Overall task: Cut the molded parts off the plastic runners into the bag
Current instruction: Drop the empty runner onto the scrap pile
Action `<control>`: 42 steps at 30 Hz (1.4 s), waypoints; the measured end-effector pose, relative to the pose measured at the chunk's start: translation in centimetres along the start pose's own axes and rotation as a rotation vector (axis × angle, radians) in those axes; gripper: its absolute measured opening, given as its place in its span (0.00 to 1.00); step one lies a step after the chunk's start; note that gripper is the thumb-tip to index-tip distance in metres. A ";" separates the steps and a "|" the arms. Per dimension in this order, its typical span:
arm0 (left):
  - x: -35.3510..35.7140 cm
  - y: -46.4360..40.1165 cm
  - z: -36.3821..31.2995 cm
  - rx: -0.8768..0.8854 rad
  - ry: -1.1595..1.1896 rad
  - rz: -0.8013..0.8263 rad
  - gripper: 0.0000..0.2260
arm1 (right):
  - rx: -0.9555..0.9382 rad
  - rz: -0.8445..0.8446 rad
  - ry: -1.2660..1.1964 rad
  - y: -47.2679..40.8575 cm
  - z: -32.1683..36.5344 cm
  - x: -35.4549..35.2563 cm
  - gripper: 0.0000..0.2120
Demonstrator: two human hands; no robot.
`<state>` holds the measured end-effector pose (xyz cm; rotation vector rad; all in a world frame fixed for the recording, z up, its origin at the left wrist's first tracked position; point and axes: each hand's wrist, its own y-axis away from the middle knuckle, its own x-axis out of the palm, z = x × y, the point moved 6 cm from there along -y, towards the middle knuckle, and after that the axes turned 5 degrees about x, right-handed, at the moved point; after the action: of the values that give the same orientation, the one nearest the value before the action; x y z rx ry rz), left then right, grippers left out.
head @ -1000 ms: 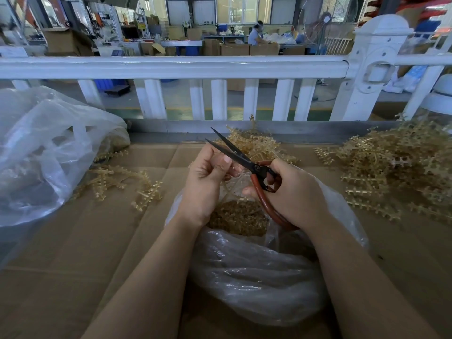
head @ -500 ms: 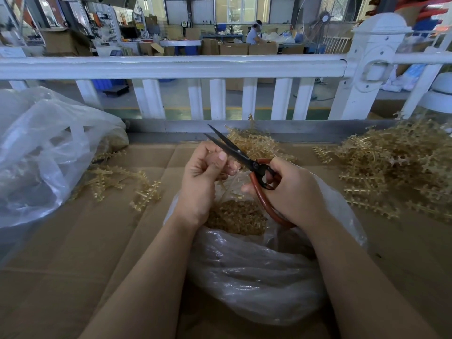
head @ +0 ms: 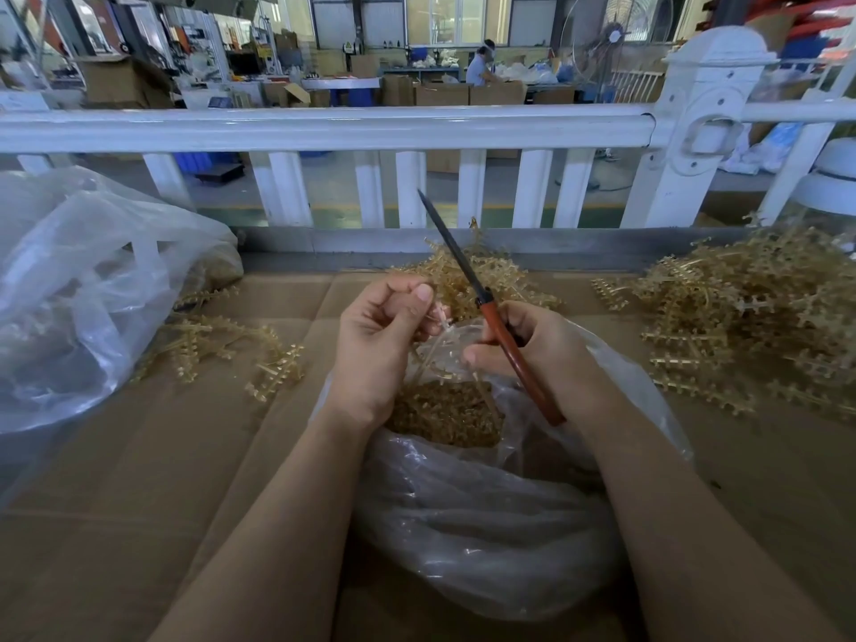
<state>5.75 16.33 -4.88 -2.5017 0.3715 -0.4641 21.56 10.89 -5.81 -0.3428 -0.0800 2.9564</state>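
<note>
clear bag [head: 486, 525] lying open nearest, holding cut amber parts [head: 444, 412] | left hand [head: 377, 345] pinching a thin runner [head: 428, 349] over the bag mouth | right hand [head: 542, 352] gripping red-handled scissors [head: 502, 335], blades together, pointing far-left | runner piles [head: 741, 312] lying far right and centre on cardboard [head: 139, 479] | white railing [head: 324, 127] standing farthest

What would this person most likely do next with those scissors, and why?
Probably open the scissors and bring them back to the runner. The blades look closed and point up, away from it, while the left hand pinches the runner over the open bag of cut parts.
</note>
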 end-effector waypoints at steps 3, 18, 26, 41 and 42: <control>0.0 0.1 -0.1 -0.017 -0.016 -0.017 0.09 | -0.007 -0.007 0.008 0.2 0.4 0.1 0.10; 0.8 0.9 2.3 -0.387 -0.223 0.188 0.26 | -0.114 -0.028 -0.576 0.3 0.9 -2.3 0.11; 1.0 0.3 1.0 -0.181 0.046 0.166 0.11 | -0.111 -0.087 -0.487 0.3 0.9 -1.5 0.11; 1.2 0.6 1.5 -0.335 0.150 0.169 0.07 | -0.113 -0.196 -0.355 -0.1 0.3 -2.0 0.12; 1.2 0.6 1.5 -0.333 0.176 0.157 0.06 | -0.120 -0.184 -0.353 -0.1 0.4 -1.9 0.12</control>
<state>7.34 16.16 -6.07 -2.7276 0.7635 -0.6016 23.28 10.64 -5.00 0.1681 -0.3145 2.7991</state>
